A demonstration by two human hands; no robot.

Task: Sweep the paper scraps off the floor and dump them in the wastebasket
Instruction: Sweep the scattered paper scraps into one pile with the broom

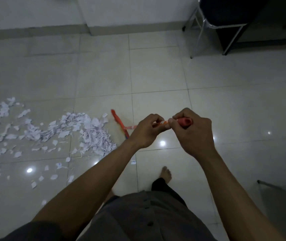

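Nearest the camera, a bare foot (166, 173) stands on the glossy tiled floor (156, 75), with a few stray pieces of paper lying just left of it; a step in that direction could tread them flat or kick them away from the heap. Above it, the left hand (147, 132) has its fingers curled round the broom handle (163, 122), while the right hand (195, 136) grips the red capped top end, fingers wrapped tight. The two hands sit close together, which probably gives little leverage, so a hard stroke may make the head twist or skip. The broom head (117, 121) rests on the tiles with its pale bristles touching the right edge of the paper scraps (93, 134), which are heaped in a loose drift running left. The pieces look light and curled, so a fast sweep would likely flick them over the bristles or scatter them wider. Smaller bits (34, 184) lie well apart from the heap and could easily be missed. Farther off, a metal-legged chair (225, 18) stands by the wall; scraps pushed beneath it would be awkward to reach. No wastebasket or dustpan is in view.
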